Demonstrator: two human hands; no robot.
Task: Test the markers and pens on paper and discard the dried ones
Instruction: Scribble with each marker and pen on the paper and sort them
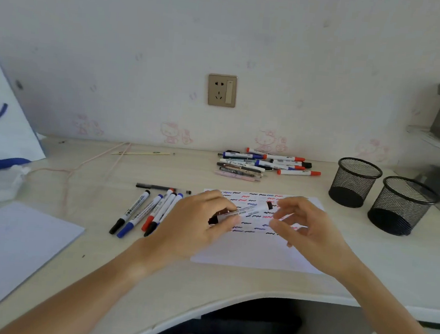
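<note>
Right now we hold one marker (244, 212) in our left hand (197, 226), fingers curled round its near end, the barrel slanting up to the right over the paper (259, 253). Our right hand (312, 228) hovers at its dark far end, fingers loosely bent and holding nothing; whether they touch the cap we cannot tell. The step looks like uncapping or recapping. To do it well, we should keep the left grip firm, pinch only the cap, and pull straight along the barrel so the tip does not smear.

The paper's upper half is crowded with squiggles, while its lower half is bare, so a fresh stroke belongs there. Just left of the paper lie several markers (146, 211), close beside our left wrist, so we should not sweep outward. An unsorted pile (264, 165) sits near the wall, and two mesh cups (376, 194) stand well to the right. The desk edge (228, 303) curves in below our forearms.
</note>
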